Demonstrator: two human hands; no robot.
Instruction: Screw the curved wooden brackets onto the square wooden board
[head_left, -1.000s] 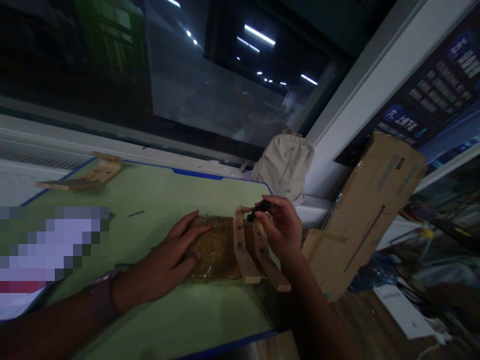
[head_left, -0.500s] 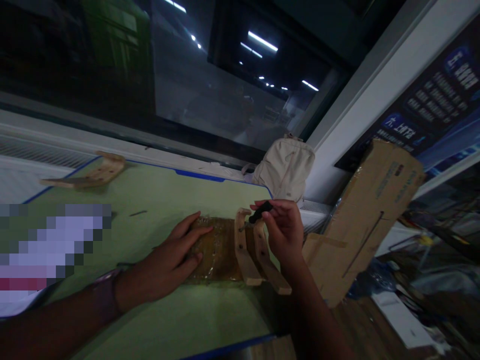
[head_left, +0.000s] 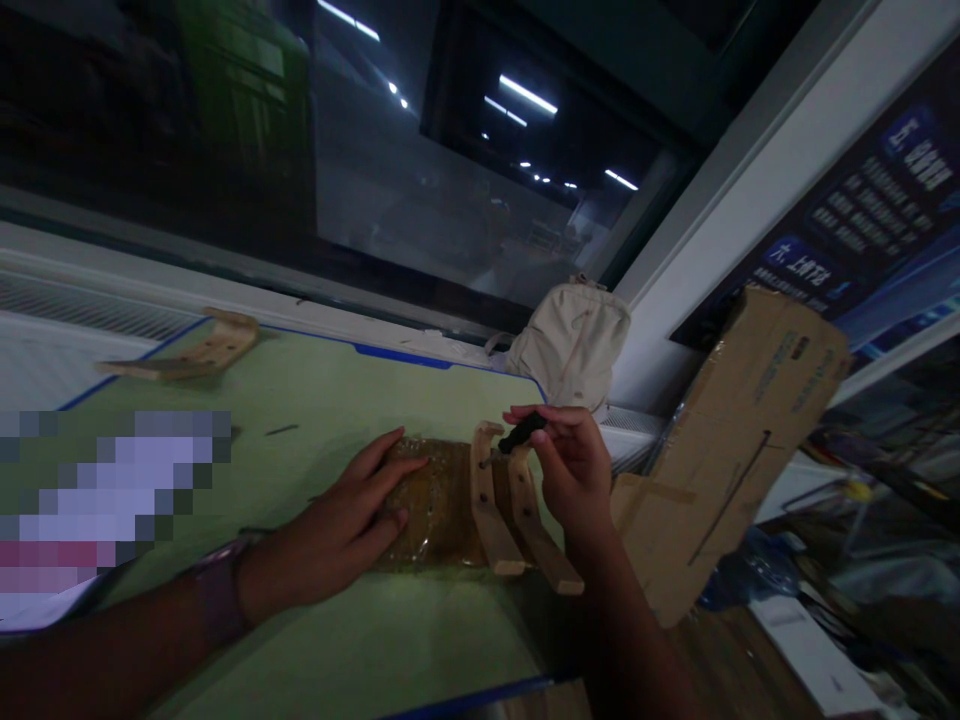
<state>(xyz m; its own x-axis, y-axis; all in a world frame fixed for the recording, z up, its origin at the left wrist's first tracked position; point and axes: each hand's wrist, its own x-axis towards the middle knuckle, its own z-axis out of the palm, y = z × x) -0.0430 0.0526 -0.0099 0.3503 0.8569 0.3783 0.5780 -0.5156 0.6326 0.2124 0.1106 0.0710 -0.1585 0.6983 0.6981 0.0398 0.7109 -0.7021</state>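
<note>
My left hand (head_left: 337, 520) lies spread on a flat block wrapped in brown tape (head_left: 442, 515), its fingertips pressing the left part. Two curved wooden pieces with holes, a left one (head_left: 491, 515) and a right one (head_left: 534, 520), stand side by side at the block's right end. My right hand (head_left: 576, 465) pinches the black handle of a screwdriver (head_left: 525, 430) above them. Its thin shaft points down-left to a hole in the left curved piece. Whether the tip sits inside the hole is too small to tell.
Another curved wooden piece (head_left: 199, 352) lies at the far left corner of the green tabletop (head_left: 315, 395). A thin dark object (head_left: 282, 430) rests nearer. A pale backpack (head_left: 574, 340) leans by the window, and a large cardboard box (head_left: 742, 440) stands at right.
The view has shifted slightly. Both hands keep their places on the block and the screwdriver; the screwdriver handle is tilted a little differently.
</note>
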